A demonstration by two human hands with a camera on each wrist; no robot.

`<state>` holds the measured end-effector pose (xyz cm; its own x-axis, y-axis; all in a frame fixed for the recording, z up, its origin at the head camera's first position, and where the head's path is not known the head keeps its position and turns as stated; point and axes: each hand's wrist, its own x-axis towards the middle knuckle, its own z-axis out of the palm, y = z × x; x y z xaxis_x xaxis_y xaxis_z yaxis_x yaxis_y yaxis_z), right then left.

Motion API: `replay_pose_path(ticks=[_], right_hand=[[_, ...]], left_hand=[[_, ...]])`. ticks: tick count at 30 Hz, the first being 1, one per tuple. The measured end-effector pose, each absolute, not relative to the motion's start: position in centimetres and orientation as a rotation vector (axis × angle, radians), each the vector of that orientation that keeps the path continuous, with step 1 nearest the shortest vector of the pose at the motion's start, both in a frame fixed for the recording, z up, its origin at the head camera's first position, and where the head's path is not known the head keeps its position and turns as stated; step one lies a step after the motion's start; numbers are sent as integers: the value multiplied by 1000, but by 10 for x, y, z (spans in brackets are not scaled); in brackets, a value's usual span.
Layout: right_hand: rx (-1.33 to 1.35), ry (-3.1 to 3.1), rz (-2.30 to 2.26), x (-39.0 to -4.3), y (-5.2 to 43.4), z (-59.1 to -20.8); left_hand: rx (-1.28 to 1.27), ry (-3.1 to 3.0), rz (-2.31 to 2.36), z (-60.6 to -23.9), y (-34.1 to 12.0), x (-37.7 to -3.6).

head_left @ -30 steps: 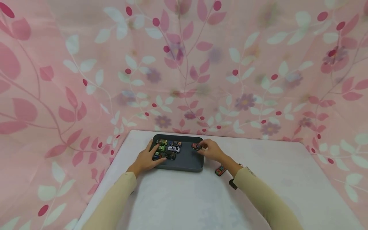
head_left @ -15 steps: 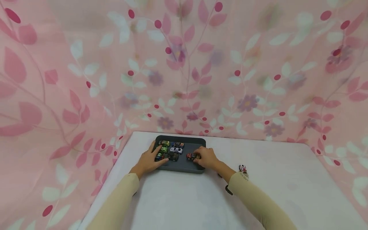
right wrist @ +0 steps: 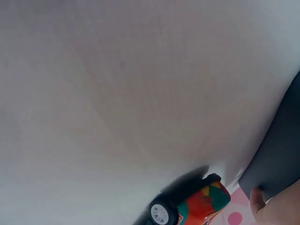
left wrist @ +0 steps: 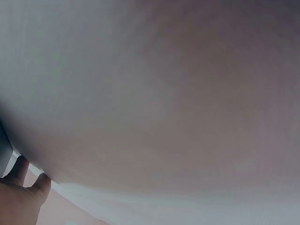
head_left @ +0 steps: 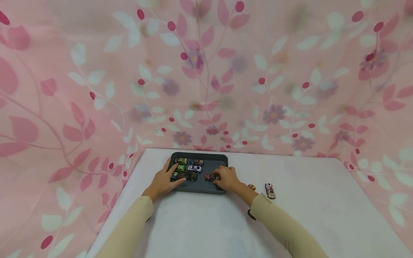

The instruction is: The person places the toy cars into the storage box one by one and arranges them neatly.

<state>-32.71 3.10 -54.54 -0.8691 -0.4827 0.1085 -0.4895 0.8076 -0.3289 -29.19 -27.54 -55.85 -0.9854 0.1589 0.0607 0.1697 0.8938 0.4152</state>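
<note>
The right hand (head_left: 227, 178) pinches a small red-and-black toy car (head_left: 211, 177) in the dark grey rectangular plastic tray (head_left: 213, 168), at about 5 o'clock of its floor. The car's long axis runs 9 to 3 o'clock; which end is its front cannot be told. The left hand (head_left: 165, 180) lies with straight fingers over the cluster of parked toy cars (head_left: 187, 169) at the tray's 9 o'clock side.

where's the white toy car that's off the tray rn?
Head view: the white toy car sits on the table right of the dark tray, just past the right forearm, with a small orange car on its left.
</note>
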Motion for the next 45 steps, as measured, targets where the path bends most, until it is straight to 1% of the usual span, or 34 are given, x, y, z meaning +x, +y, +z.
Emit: replay_pose_path(ticks=[7,17,26,32,37,45], right_hand=[[823,-2986,532,-330,30,-536],[779,-2982,487,-329,35,-538],[789,-2832,549,-323,46,-528],[793,-2822,480,-328,71,-521],[761,-2832,478,-333,102,-519],[622,-2907,428,-344,152,-520]], left_hand=[[-246,-3048,-664,-553,-276,-294],[-268,-3060,-635,-552,-270,-297],[-265,-3057,-611,-557,-273,-298],[-268,-3061,-601,-559,-276,-298],[-278,-3051,-576,-558,-277,-298],[-274,-3064,-595,-556,-277,-297]])
